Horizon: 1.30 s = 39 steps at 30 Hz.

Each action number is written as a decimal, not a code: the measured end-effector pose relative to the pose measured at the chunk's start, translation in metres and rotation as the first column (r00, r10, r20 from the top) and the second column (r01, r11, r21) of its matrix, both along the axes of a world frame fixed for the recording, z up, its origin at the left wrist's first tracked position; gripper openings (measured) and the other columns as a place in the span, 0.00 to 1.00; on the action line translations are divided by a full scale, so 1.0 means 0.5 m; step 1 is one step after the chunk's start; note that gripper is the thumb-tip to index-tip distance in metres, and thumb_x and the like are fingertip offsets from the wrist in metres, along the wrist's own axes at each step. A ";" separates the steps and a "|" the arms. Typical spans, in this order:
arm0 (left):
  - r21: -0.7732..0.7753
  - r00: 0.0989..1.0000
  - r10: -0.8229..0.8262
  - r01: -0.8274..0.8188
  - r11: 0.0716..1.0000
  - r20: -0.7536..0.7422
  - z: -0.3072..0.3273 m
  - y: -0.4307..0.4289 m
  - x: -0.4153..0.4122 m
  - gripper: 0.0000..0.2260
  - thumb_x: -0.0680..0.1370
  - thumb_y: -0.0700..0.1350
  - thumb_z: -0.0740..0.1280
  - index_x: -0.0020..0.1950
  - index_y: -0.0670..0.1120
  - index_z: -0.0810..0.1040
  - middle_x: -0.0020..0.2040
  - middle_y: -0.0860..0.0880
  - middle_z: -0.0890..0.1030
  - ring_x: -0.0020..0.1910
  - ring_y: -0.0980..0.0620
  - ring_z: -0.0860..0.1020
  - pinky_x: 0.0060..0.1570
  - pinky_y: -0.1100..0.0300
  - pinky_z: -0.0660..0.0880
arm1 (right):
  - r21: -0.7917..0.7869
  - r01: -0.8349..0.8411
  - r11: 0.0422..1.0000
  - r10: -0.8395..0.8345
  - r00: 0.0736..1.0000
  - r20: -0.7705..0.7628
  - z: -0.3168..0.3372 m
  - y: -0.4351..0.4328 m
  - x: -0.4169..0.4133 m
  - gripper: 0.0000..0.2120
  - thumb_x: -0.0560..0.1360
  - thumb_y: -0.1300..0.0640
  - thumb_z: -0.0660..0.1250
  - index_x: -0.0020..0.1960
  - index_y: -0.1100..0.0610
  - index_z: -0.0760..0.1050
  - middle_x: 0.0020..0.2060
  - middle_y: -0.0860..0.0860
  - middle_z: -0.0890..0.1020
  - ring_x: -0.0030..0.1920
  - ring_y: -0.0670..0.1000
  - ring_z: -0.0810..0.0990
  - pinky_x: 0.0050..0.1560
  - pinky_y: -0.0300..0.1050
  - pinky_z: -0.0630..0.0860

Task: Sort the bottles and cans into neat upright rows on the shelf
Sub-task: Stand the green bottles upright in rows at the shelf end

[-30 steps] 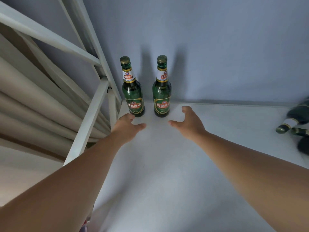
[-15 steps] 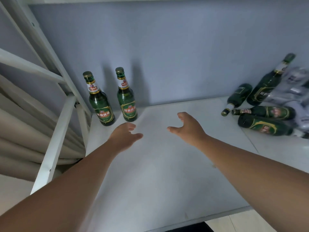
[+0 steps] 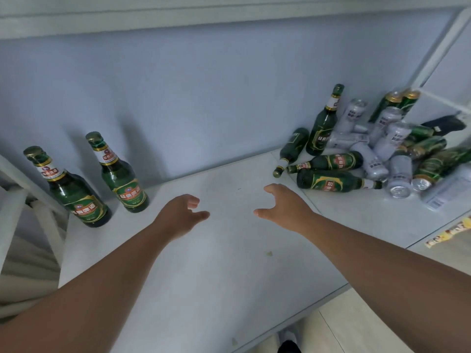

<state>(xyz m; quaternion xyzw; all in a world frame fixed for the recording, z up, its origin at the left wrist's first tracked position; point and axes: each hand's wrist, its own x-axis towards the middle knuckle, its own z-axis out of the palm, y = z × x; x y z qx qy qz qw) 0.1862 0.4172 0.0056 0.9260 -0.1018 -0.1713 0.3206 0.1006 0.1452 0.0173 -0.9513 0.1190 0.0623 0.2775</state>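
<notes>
Two green beer bottles stand upright at the back left of the white shelf [image 3: 198, 276]: one [image 3: 74, 192] near the left frame, the other [image 3: 121, 179] just to its right. At the back right lies a heap of green bottles [image 3: 331, 180] and of white and green cans [image 3: 382, 138]; one bottle [image 3: 325, 123] in it leans against the wall. My left hand [image 3: 178, 215] and my right hand [image 3: 283, 205] hover over the middle of the shelf, both empty with fingers apart. The right hand is a short way left of the nearest lying bottle.
A blue-grey wall backs the shelf. White frame bars [image 3: 15, 200] close the left end and another white frame [image 3: 438, 54] the right end. The shelf's front edge runs across the lower right, with pale floor [image 3: 356, 327] below. A yellow sticker strip [image 3: 451, 231] marks the right front edge.
The view has swung to the right, so the two upright bottles now sit far left and the heap has come fully into sight. Both hands stayed open and shifted right along the shelf.
</notes>
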 end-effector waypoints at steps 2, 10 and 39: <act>0.012 1.000 -0.020 0.020 1.000 -0.010 -0.002 -0.043 0.001 0.25 0.75 0.56 0.74 0.68 0.47 0.77 0.65 0.50 0.80 0.64 0.51 0.78 0.64 0.52 0.75 | -0.011 0.025 1.000 -0.026 1.000 -0.016 -0.002 -0.049 -0.014 0.38 0.74 0.41 0.72 0.78 0.54 0.62 0.75 0.49 0.67 0.74 0.50 0.67 0.69 0.46 0.66; 0.033 0.997 -0.067 0.068 0.997 -0.035 -0.009 -0.247 0.007 0.24 0.75 0.57 0.73 0.68 0.48 0.77 0.64 0.53 0.80 0.61 0.53 0.79 0.58 0.58 0.73 | 0.031 0.221 0.975 -0.218 0.972 -0.088 -0.033 -0.269 -0.070 0.37 0.72 0.43 0.73 0.76 0.55 0.66 0.72 0.51 0.73 0.70 0.52 0.72 0.67 0.50 0.70; 0.582 0.702 -0.683 0.476 0.660 0.202 -0.016 -0.833 -0.009 0.39 0.75 0.57 0.74 0.80 0.50 0.59 0.78 0.50 0.65 0.76 0.45 0.64 0.73 0.46 0.64 | -0.182 0.087 0.979 -0.066 0.991 0.121 -0.035 -0.719 0.063 0.19 0.75 0.54 0.71 0.64 0.57 0.75 0.55 0.53 0.78 0.54 0.55 0.78 0.55 0.54 0.78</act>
